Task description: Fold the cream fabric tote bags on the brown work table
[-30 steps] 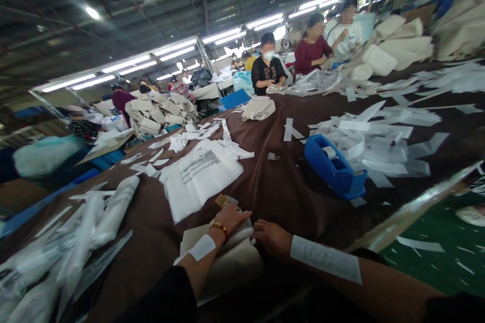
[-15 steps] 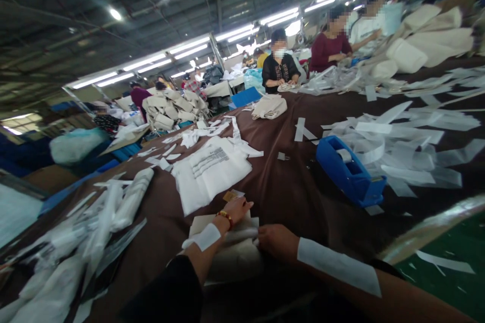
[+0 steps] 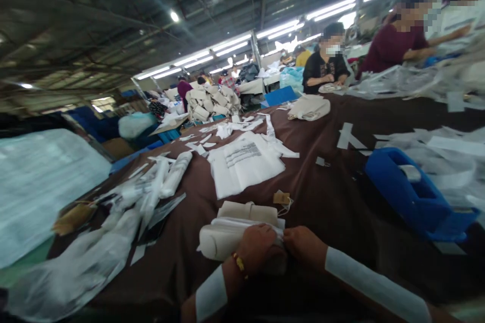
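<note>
Lower centre of the frame, a cream cloth bundle (image 3: 222, 240) lies folded, plump and rounded at its left end, thin white layers (image 3: 237, 222) running across it. The left hand (image 3: 260, 245) rests on top; the right hand (image 3: 304, 245) curls at its right edge. Whether either grips, I cannot tell. Just above is a brown tag (image 3: 281, 198).

Left grip (image 3: 258, 245) atop beige bundle (image 3: 217, 240)
</note>
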`<state>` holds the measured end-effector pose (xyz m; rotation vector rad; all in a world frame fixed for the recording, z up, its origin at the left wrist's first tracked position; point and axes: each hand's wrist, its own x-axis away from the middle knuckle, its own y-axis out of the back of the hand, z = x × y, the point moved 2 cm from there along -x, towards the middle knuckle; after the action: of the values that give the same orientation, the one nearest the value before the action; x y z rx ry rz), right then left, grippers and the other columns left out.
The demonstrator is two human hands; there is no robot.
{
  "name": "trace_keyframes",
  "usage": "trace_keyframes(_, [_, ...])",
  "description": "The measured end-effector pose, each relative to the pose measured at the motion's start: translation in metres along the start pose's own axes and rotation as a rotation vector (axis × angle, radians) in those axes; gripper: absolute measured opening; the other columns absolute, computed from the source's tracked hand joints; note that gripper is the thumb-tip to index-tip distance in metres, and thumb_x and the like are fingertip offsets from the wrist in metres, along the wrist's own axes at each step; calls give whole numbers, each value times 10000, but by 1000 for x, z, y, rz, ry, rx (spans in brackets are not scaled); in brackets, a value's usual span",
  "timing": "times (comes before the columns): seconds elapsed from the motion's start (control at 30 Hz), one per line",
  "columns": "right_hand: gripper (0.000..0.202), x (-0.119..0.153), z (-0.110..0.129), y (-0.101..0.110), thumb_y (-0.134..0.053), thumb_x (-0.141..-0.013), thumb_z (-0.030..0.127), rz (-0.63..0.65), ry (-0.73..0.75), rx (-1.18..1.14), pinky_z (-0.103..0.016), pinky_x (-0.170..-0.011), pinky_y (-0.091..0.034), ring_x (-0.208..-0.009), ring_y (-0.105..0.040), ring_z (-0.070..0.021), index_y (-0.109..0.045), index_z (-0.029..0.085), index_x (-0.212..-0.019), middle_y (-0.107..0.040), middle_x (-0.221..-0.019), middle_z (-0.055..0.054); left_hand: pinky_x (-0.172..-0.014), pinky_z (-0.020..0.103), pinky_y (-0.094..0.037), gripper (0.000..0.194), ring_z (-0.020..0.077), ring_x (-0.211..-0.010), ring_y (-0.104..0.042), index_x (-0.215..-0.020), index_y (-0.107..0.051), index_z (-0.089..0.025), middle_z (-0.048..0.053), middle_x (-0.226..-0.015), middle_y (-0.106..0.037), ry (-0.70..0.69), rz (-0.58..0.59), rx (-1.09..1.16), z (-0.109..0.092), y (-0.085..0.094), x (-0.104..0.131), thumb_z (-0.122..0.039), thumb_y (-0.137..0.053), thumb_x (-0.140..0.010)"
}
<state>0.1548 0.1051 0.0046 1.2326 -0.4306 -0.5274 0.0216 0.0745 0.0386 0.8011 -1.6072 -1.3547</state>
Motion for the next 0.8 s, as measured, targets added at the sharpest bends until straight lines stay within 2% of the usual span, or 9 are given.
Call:
trace_keyframes(0.13, [298, 20, -44, -3, -414, -770, 26, -112, 66, 47, -257, -687, -498, -762, -654, -178, -663, 169, -854, -683, -837, -82, -755, 382, -506, 346, 277, -968, -612, -950, -640, -130, 144, -992, -666, 42, -88, 115, -29, 5, -30, -432, -497, -861])
trace_keyframes(0.23, [324, 38, -70, 22, -400, -739, 27, -91, 21, 185, -285, -672, -527, -746, -656, -191, -671, 194, -796, -685, -844, -101, -707, 394, -510, 247, 280, -913, -630, -978, -633, -96, 179, -960, -668, 160, -165, 226, -57, 6, -60, -261, -489, -864])
trace_keyframes(0.37, [297, 30, -38, 86, -416, -746, 84, -218, -96, 306, -422, -736, -541, -819, -643, -269, -684, 196, -809, -670, -909, -149, -740, 389, -515, 268, 260, -939, -620, -1018, -620, -130, 154, -997, -671, 134, -333, 398, -75, 9, -77, -256, -424, -887])
trace_keyframes(0.47, [370, 5, 21, 99, -351, -885, 220, -360, -10, 253, -409, -968, -467, -1120, -545, -237, -581, 215, -1175, -580, -1209, -104, -856, 327, -493, 338, 205, -1042, -582, -1117, -576, -197, 99, -1093, -662, -106, -600, 533, -67, -4, -34, -288, -309, -929])
trace_keyframes(0.53, [424, -9, 49, 81, -264, -948, 334, -322, 58, 159, -345, -1024, -436, -1218, -473, -178, -465, 233, -1308, -504, -1322, -53, -884, 250, -476, 385, 154, -1041, -582, -1147, -557, -212, 84, -1077, -673, -209, -699, 576, -49, -25, 24, -259, -234, -943])
trace_keyframes(0.6, [470, -17, 63, 52, -261, -951, 421, -230, 71, 98, -383, -1009, -454, -1233, -464, -201, -458, 206, -1319, -495, -1338, -61, -877, 265, -488, 362, 174, -986, -600, -1185, -533, -188, 97, -1005, -694, -288, -783, 470, -21, -47, 91, -313, -306, -933])
trace_keyframes(0.63, [503, -19, 65, 37, -327, -927, 477, -182, 64, 107, -427, -999, -458, -1241, -455, -239, -470, 187, -1312, -487, -1344, -78, -851, 274, -497, 341, 163, -923, -612, -1198, -519, -212, 84, -965, -697, -163, -822, 442, 0, -55, 120, -265, -321, -925])
trace_keyframes(0.7, [612, -22, 64, 13, -531, -817, 550, -128, 42, 185, -499, -978, -457, -1247, -437, -314, -494, 169, -1294, -458, -1365, -109, -802, 261, -507, 339, 148, -904, -613, -1196, -514, -240, 66, -997, -678, 131, -808, 432, 42, -63, 158, -200, -333, -912])
trace_keyframes(0.8, [638, -24, 57, -1, -702, -700, 474, -159, -23, 262, -483, -953, -477, -1209, -473, -329, -534, 175, -1238, -471, -1353, -118, -855, 265, -492, 398, 168, -1028, -580, -1276, -459, -262, 67, -1172, -604, 138, -528, 357, 87, -61, 155, -174, -370, -899])
